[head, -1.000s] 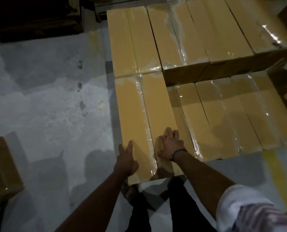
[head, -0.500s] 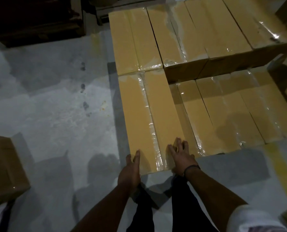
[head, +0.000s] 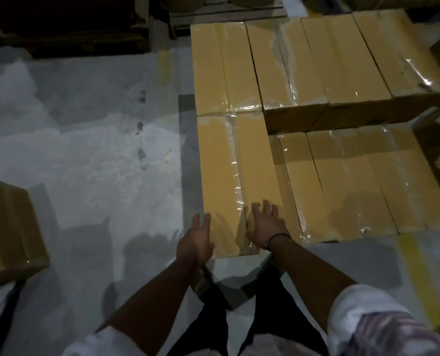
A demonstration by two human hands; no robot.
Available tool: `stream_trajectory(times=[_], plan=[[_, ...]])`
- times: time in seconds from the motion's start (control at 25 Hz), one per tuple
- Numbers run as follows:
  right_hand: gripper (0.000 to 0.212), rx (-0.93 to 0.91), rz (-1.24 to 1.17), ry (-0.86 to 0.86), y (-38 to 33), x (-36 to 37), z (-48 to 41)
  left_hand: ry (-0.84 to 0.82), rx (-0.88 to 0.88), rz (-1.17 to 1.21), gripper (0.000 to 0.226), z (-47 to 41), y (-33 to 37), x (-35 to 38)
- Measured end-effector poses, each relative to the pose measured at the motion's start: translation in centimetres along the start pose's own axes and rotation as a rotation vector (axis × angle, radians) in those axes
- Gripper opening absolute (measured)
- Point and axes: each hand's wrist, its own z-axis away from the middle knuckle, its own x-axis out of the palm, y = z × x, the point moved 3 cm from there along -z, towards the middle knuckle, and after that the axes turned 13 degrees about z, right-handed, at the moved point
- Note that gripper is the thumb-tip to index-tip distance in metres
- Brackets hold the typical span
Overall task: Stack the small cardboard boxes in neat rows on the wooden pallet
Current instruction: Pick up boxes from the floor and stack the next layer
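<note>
**Item 1.** Long tan cardboard box (head: pixel 226 176), top sealed lengthwise with clear tape. It lay at the near left corner of the stack, its long side running away from the person. All places below are given from this box.

**Item 2.** Left hand (head: pixel 195 242), fingers straight and gripping nothing, at the box's near left corner. Whether it touched the box could not be told.

**Item 3.** Right hand (head: pixel 264 224), fingers spread and relaxed, gripping nothing. It was over the near end of the box's top, right of the tape seam. A dark wristband (head: pixel 278 238) was on the wrist.

**Item 4.** Second tan box (head: pixel 224 68), taped alike, end to end behind the box, tops level.

**Item 5.** Three tan boxes (head: pixel 342 60), side by side, behind and to the right of the box, their near faces showing.

**Item 6.** Lower tan boxes (head: pixel 355 188), taped, side by side just right of the box, tops lower than its top.

**Item 7.** Grey concrete floor (head: pixel 85 150), blotched, left of the box.

**Item 8.** Brown cardboard box (head: pixel 8 227), on the floor well apart to the left.

**Item 9.** Yellow floor stripe (head: pixel 414 253), to the near right, past the lower boxes.

**Item 10.** White sleeves (head: pixel 362 317), nearer than the box, forearms bare.
</note>
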Motion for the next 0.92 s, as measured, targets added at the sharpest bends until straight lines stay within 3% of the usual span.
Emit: stream_trajectory(times=[0.44,0.92], plan=[[0.089,-0.166,0.111,0.086,-7.4,-4.0,6.2,0.154,-0.034,0.253,0.053,9.1,-6.3,-5.3],[0.086,-0.267,0.320,0.144,-10.1,-7.8,6.1,0.329,-0.138,0.593,0.040,8.0,-7.7,-7.3]])
